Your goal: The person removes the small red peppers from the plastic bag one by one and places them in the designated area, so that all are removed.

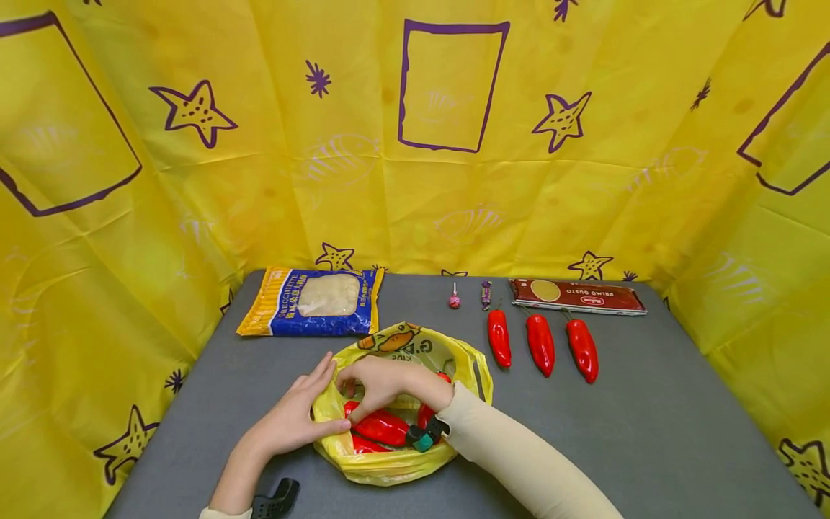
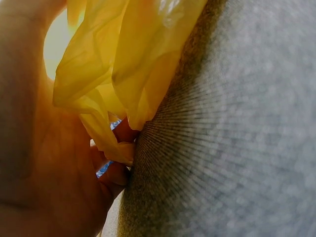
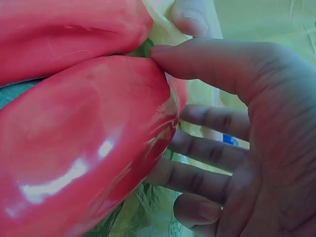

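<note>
currently, a red pepper [image 1: 387, 427] lies inside the yellow bag [image 1: 389, 472], long axis slanting from left rim toward right wrist, its left end within the nearer right hand's [image 1: 382, 380] curled grasp, left hand [image 1: 300, 414] pinching the rim.

The bag [image 1: 382, 472] I'm reaching into is yellow, with an orange duck-like print outlined in black and dark lettering. The bagged peppers [image 1: 382, 429] are glossy red; the three loose peppers [image 1: 541, 347] on my grey worktop [image 1: 655, 447] are red too, with green stems. The pasta packet [image 1: 311, 328] is blue with golden-yellow ends and a cream window; the long packet [image 1: 593, 297] is brownish red with pale lettering. The lollipop [image 1: 454, 302] is pink on a white stick. The small sweet [image 1: 486, 294] looks purple, though it's too tiny to make out its pattern. My right sleeve [image 1: 519, 454] is cream. The curtain [image 1: 363, 108] is bright yellow, patterned with purple-outlined stars, purple frames and pale fish bones.
</note>
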`<action>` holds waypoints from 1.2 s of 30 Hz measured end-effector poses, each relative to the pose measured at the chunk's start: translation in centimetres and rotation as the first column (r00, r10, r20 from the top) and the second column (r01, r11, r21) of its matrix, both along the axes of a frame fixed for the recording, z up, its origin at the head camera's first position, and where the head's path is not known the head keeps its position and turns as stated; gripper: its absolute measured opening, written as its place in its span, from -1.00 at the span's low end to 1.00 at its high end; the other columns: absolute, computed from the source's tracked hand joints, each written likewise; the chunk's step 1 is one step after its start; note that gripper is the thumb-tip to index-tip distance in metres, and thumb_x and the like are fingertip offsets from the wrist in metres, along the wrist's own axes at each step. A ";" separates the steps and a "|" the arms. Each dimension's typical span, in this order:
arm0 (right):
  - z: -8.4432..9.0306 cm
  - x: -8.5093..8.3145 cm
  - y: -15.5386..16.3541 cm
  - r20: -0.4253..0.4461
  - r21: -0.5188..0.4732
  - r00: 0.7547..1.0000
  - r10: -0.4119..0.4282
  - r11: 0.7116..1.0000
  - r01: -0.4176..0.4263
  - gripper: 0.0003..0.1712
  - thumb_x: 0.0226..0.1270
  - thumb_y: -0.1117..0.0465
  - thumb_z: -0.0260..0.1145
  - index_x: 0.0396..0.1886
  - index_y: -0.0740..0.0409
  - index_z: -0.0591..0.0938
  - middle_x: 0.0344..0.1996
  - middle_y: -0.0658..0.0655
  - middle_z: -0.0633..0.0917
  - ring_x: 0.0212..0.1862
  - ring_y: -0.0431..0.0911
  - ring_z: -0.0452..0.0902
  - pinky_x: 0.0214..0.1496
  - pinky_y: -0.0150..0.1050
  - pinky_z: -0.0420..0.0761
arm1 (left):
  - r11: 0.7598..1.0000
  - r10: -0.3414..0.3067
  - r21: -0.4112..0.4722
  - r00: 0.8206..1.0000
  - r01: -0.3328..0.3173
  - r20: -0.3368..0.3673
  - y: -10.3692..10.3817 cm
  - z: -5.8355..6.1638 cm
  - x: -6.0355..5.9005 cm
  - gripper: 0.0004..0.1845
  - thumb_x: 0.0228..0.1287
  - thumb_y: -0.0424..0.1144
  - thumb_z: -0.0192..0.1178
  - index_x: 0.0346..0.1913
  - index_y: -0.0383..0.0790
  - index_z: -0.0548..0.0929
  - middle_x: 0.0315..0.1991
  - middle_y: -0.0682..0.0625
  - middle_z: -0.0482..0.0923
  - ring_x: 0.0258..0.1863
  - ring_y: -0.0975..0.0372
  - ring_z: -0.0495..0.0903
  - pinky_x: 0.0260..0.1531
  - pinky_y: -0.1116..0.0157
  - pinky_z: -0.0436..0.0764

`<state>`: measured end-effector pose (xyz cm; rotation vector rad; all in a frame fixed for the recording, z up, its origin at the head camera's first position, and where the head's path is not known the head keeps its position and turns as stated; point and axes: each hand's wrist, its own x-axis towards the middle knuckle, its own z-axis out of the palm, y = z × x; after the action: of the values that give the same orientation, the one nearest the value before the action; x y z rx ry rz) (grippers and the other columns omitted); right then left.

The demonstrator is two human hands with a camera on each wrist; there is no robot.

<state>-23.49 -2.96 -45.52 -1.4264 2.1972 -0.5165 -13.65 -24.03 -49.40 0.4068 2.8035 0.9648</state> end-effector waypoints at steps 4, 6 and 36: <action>0.1 0.1 0.0 -0.009 0.004 1.000 0.016 1.000 -0.016 -0.59 0.27 0.02 0.60 0.01 0.05 0.70 -0.24 -0.18 0.67 -0.20 -0.28 0.55 -0.18 -0.56 0.47 | 1.000 0.000 -0.003 1.000 0.000 -0.012 0.0 0.1 0.1 0.20 0.22 0.38 0.41 0.70 -0.24 0.13 0.75 -0.13 -0.09 0.46 -0.08 0.31 0.35 -0.26 0.43; 0.1 0.1 0.0 -0.022 0.007 0.999 0.028 1.000 -0.028 -0.60 0.29 0.01 0.59 0.02 0.05 0.69 -0.25 -0.19 0.65 -0.23 -0.29 0.54 -0.20 -0.56 0.47 | 1.000 0.000 -0.003 1.000 0.000 -0.011 0.0 0.1 0.1 0.21 0.21 0.38 0.41 0.70 -0.24 0.13 0.75 -0.12 -0.09 0.46 -0.08 0.31 0.35 -0.26 0.43; 0.1 -0.2 0.8 0.025 -0.054 0.996 0.082 0.995 -0.080 -0.78 0.41 0.09 0.52 -0.06 0.01 0.70 -0.18 -0.13 0.71 -0.15 -0.27 0.54 -0.06 -0.53 0.49 | 1.000 0.001 -0.015 1.000 -0.001 0.018 -0.1 0.0 -0.1 0.21 0.22 0.41 0.39 0.71 -0.21 0.11 0.76 -0.09 -0.13 0.47 -0.10 0.29 0.34 -0.30 0.43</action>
<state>-23.68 -2.21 -45.44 -1.5201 2.1089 -0.5662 -13.75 -24.09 -49.42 0.3929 2.7938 0.9422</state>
